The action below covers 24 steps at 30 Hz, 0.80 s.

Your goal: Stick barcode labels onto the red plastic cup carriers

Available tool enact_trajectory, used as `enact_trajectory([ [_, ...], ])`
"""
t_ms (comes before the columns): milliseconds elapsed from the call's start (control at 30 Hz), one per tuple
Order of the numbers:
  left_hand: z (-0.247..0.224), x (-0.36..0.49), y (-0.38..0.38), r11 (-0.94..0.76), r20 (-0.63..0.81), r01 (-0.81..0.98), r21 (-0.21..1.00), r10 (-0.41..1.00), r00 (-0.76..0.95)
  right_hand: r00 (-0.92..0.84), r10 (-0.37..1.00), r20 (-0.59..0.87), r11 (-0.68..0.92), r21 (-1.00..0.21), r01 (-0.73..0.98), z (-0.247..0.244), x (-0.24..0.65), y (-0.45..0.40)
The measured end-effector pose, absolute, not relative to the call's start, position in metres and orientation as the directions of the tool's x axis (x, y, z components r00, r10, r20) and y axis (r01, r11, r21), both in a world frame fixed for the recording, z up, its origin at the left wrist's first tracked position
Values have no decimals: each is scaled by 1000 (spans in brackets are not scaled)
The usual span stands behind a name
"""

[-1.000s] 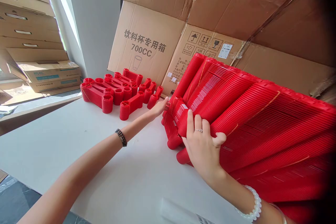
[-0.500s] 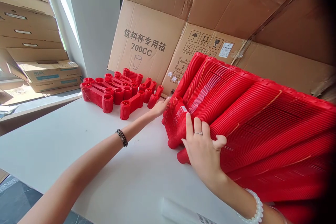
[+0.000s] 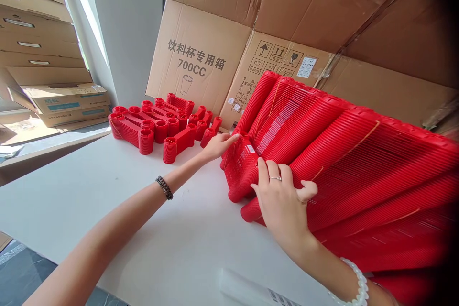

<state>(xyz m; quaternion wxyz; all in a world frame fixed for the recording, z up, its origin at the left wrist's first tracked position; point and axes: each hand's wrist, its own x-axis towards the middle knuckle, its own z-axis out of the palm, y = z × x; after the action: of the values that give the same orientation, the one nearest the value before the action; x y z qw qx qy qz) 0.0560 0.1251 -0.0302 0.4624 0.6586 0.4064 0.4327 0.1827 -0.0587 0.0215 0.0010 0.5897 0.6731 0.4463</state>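
A shorter stack of nested red plastic pieces (image 3: pixel 241 172), with round ends and a small white label, stands at the front of a row of taller stacks. My left hand (image 3: pixel 219 147) is closed at its far-left end, thumb on top; the other fingers are partly hidden. At its near-right end, my right hand (image 3: pixel 283 196) curls its fingers over the top edge, with the thumb sticking out to the right. The tall red stacks (image 3: pixel 308 138), some bound with orange bands, lean together just behind and right of my right hand.
Several low red stacks (image 3: pixel 131 131) stand on the white table (image 3: pixel 154 229) at the left. Opened cardboard (image 3: pixel 204 52) rises behind them. A clear plastic sleeve (image 3: pixel 247 289) lies at the near edge. More cartons (image 3: pixel 68 100) are piled at far left.
My right hand has shifted slightly right, its index finger bending from stretched out to curled over the short stack's edge. My left hand has moved slightly right, its thumb now on the stack's top.
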Motion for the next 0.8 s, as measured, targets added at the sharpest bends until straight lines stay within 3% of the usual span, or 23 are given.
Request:
enact_trajectory([
  [133,-26,54,119,-283,205,232,931,928,312,-309,780,544,-83,579,811,26,185,-59],
  [433,-27,52,120,-358,279,214,909,903,327,-352,745,567,-55,578,814,33,189,-58],
  [633,-22,47,127,-393,333,149,907,888,316,-451,552,702,-65,575,816,41,192,-67],
  [800,-10,45,124,-369,356,27,929,912,206,-560,438,703,80,590,804,42,207,-90],
])
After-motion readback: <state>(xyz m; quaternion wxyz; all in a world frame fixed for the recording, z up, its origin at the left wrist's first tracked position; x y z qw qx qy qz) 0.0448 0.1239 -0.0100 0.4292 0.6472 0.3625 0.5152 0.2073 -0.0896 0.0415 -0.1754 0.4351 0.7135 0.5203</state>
